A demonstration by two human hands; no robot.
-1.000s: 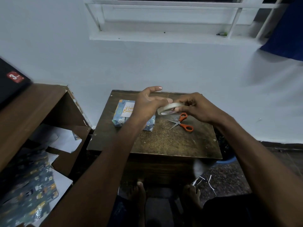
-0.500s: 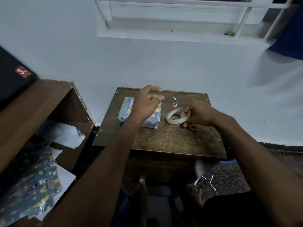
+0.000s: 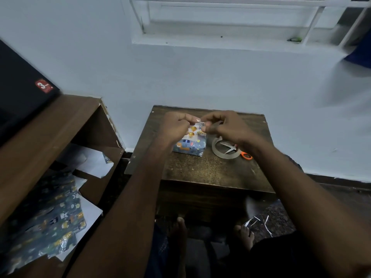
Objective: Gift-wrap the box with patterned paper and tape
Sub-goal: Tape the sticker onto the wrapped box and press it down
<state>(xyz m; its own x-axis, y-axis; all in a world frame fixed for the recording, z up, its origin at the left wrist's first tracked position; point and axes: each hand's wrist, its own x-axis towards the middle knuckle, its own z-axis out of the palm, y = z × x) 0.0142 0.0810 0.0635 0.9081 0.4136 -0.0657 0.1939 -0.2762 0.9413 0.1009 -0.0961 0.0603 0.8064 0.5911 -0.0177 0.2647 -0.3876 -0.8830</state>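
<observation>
Blue patterned-paper-wrapped box resting on brown wooden table, just left of clear tape roll. Left hand and right hand above box — fingertips pinching small tape strip. Keep strip taut — lower flat across seam.

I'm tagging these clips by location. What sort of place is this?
Probably a room in a home, not a workshop: a small wooden table against a painted wall under a barred window, a wooden shelf unit with leftover wrapping paper, and bare feet on the floor.
</observation>
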